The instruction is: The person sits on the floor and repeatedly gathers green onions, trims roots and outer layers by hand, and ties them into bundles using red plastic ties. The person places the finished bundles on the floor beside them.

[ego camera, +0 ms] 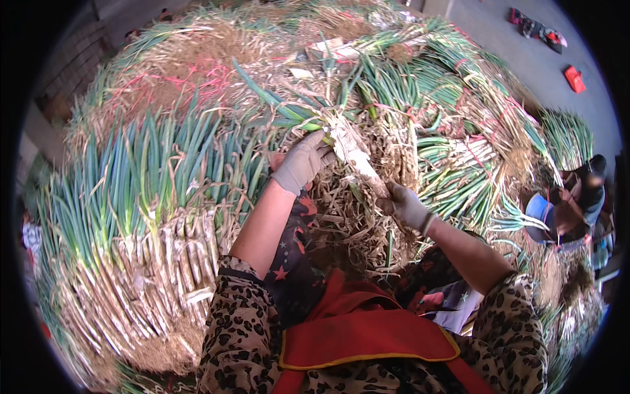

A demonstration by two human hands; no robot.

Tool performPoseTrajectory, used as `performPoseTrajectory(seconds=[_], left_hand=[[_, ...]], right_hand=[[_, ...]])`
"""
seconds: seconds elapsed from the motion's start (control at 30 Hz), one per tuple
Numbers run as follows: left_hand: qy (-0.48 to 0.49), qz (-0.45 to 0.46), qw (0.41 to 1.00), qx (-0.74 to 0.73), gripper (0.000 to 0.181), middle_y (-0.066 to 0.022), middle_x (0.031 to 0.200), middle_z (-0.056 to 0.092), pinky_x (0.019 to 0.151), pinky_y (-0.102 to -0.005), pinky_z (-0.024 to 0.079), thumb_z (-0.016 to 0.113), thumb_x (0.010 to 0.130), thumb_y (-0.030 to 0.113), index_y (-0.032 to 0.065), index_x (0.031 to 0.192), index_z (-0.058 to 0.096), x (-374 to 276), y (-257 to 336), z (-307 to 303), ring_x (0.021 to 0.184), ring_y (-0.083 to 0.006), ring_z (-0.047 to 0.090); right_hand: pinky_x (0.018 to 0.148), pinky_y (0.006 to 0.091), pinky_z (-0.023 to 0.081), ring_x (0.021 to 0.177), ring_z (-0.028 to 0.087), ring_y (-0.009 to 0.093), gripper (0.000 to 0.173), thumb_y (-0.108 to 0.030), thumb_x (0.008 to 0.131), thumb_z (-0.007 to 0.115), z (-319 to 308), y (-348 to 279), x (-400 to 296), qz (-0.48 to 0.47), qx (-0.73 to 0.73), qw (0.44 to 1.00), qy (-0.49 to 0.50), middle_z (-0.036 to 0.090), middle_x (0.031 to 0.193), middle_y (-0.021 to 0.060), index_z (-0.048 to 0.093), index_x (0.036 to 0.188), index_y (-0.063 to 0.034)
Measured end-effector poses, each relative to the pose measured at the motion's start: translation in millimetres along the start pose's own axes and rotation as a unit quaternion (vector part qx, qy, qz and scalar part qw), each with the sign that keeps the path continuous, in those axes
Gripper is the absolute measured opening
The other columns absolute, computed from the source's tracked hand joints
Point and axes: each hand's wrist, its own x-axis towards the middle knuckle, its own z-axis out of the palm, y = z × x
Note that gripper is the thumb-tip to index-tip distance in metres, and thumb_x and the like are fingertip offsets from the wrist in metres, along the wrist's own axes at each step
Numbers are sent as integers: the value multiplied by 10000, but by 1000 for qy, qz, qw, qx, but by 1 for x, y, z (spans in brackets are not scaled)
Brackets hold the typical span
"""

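Observation:
My left hand (306,161), in a pale work glove, grips a large Welsh onion (363,162) where its green leaves meet the stalk. Lower on the same stalk, my gloved right hand (407,208) is closed near the brownish root end. The stalk slants down to the right between both hands, bright white along part of its length. Dry, papery skin hangs loose around its upper part. Under it spreads a heap of dry husks and leaves (349,226). A big pile of unpeeled Welsh onions (147,276), roots downward in view, lies beside my left arm.
Tied onion bundles (457,182) lie to the right, more (393,88) ahead. Red twine (202,76) is strewn over husks at upper left. Another person (576,202) sits at the right edge. A red item (574,79) lies on the concrete floor (497,29).

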Motion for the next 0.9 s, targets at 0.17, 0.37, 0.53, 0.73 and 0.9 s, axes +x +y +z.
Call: performPoseTrajectory(seconds=[0.17,0.37,0.53,0.73,0.9], left_hand=[[-37,-5,998,42,338,-57,1202,591,856,-335,504,521,973,270,74,1247,518,20,-28,13,1067,-199,588],[-54,17,995,76,353,-29,1207,585,825,-352,499,604,936,208,107,1261,510,37,-97,6,1039,-158,574],[-52,-10,992,115,345,4,1153,600,782,-326,499,598,910,89,104,1248,530,34,-72,25,975,-116,581],[19,-10,990,141,345,-12,1070,618,724,-275,501,623,889,73,66,1224,541,40,-70,34,900,-118,593],[45,30,985,162,329,-32,1051,621,671,-241,516,623,892,39,35,1213,548,34,-64,23,831,-111,598]], right_hand=[[761,304,579,900,652,247,249,-128,955,523,-3,-47,46,82,322,943,35,628,1032,181,437,1136,21],[838,335,541,958,626,244,149,-70,943,520,-15,-37,73,-66,18,995,67,608,1020,150,529,1078,-8],[539,257,471,680,608,72,171,-136,887,654,-29,-62,71,87,174,976,98,678,874,-12,637,1038,-57],[446,264,449,565,562,93,215,-121,876,664,-38,-52,87,119,164,963,177,662,813,13,623,1077,-56],[442,321,538,544,605,153,310,-111,870,659,-62,-41,95,174,169,940,241,649,781,48,563,1154,-32]])
